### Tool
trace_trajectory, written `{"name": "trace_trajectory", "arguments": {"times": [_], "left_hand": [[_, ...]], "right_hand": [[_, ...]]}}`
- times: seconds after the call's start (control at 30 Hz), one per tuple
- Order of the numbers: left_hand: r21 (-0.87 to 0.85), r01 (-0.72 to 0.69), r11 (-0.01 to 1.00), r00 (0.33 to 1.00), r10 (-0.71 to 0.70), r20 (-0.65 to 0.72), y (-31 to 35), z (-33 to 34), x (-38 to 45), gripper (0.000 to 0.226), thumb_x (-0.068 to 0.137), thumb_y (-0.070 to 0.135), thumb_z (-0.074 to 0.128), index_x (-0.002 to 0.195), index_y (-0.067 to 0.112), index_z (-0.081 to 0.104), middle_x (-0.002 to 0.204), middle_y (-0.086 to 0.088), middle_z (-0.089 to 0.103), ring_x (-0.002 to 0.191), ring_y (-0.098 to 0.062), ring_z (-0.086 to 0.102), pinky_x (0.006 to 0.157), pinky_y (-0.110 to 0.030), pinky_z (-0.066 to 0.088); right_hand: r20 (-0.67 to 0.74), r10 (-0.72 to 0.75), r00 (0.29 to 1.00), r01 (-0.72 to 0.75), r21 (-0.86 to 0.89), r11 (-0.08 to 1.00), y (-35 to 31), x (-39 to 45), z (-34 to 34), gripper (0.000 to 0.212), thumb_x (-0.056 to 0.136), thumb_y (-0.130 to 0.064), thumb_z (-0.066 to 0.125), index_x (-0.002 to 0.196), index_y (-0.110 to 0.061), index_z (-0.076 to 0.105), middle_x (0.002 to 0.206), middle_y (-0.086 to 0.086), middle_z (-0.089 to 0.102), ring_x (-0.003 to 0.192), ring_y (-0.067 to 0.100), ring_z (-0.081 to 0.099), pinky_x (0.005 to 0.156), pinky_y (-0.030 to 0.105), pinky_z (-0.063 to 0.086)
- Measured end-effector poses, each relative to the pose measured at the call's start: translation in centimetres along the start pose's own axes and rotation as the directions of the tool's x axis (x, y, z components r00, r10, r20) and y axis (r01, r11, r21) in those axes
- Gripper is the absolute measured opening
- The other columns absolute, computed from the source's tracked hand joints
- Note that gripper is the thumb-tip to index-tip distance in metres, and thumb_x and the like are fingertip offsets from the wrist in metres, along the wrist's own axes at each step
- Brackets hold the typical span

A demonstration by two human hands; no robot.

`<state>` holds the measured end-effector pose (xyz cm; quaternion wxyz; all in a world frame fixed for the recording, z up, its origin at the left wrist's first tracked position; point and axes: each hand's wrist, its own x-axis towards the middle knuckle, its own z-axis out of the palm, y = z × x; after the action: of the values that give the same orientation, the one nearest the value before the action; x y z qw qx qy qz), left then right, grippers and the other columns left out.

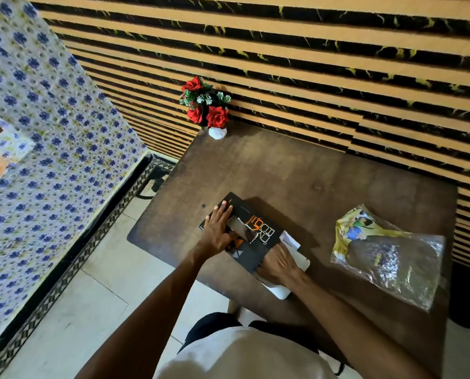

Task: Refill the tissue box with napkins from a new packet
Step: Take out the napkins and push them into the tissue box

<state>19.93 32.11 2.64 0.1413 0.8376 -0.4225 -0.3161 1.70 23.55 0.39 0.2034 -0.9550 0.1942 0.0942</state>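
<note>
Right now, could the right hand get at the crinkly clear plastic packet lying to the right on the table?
Probably yes: the right hand rests on white napkins at the black box's end, and only bare brown table lies between it and the packet.

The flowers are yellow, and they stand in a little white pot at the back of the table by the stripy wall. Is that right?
Not quite. The flowers are red, not yellow, as the head view shows. The rest holds: they stand in a little white pot at the back of the table, by the stripy wall.

Black tissue box (251, 236) flat on table, white napkins (292, 243) protruding; crumpled packet (387, 253) right.
</note>
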Motion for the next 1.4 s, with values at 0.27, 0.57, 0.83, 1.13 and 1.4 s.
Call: {"name": "trace_trajectory", "arguments": {"times": [0.27, 0.57, 0.83, 1.13, 1.4], "left_hand": [[0.230, -0.014, 0.973, 0.996, 0.033, -0.077, 1.2, 1.5, -0.1, 0.093, 0.081, 0.057, 0.063, 0.153, 0.027, 0.013, 0.163, -0.005, -0.002, 0.149, -0.031, -0.008, 0.118, -0.055, -0.003], [0.573, -0.346, 0.743, 0.938, 0.268, 0.219, 0.6, -0.5, 0.9, 0.132, 0.055, 0.076, 0.070, 0.150, 0.035, -0.012, 0.160, -0.004, -0.021, 0.146, -0.033, -0.017, 0.113, -0.066, -0.010], [0.515, -0.551, 0.657, 0.829, 0.360, 0.428, -0.9, -0.9, 3.2, 0.141, 0.048, 0.071, 0.078, 0.149, 0.037, -0.013, 0.160, -0.001, -0.023, 0.146, -0.031, -0.022, 0.113, -0.066, -0.008], [0.509, -0.559, 0.655, 0.826, 0.390, 0.406, -0.9, -1.1, 3.5, 0.139, 0.046, 0.074, 0.076, 0.148, 0.041, -0.011, 0.161, -0.001, -0.020, 0.147, -0.032, -0.019, 0.115, -0.065, -0.006], [0.511, -0.537, 0.671, 0.844, 0.423, 0.330, -0.8, -1.1, 3.2, 0.137, 0.044, 0.081, 0.071, 0.151, 0.039, -0.005, 0.162, -0.001, -0.013, 0.149, -0.032, -0.006, 0.117, -0.063, 0.000]], "right_hand": [[-0.274, 0.548, 0.791, -0.347, 0.536, 0.769, 0.8, -3.5, 5.6, 0.054, 0.079, -0.024, 0.071, 0.128, -0.006, 0.056, 0.125, 0.012, 0.061, 0.117, 0.027, 0.056, 0.096, 0.036, 0.048], [0.438, 0.534, 0.723, -0.545, 0.837, 0.051, 0.1, -0.5, -0.2, 0.063, 0.085, -0.007, 0.060, 0.139, -0.029, 0.036, 0.118, 0.004, 0.061, 0.102, 0.027, 0.064, 0.076, 0.043, 0.060], [0.383, 0.853, 0.354, -0.610, 0.786, -0.100, -1.6, 2.5, 2.8, 0.039, 0.077, -0.021, 0.073, 0.114, -0.018, 0.060, 0.108, 0.008, 0.068, 0.093, 0.030, 0.068, 0.076, 0.046, 0.060], [0.416, 0.685, 0.598, -0.245, 0.909, -0.338, -3.8, 1.4, 0.8, 0.020, 0.100, -0.003, 0.042, 0.107, -0.014, 0.057, 0.107, 0.007, 0.061, 0.101, 0.026, 0.058, 0.078, 0.036, 0.052], [0.430, 0.808, 0.404, -0.239, 0.902, -0.360, -2.9, -1.1, 2.0, 0.023, 0.094, -0.005, 0.050, 0.112, -0.010, 0.062, 0.108, 0.015, 0.065, 0.098, 0.030, 0.065, 0.090, 0.043, 0.054]]}}
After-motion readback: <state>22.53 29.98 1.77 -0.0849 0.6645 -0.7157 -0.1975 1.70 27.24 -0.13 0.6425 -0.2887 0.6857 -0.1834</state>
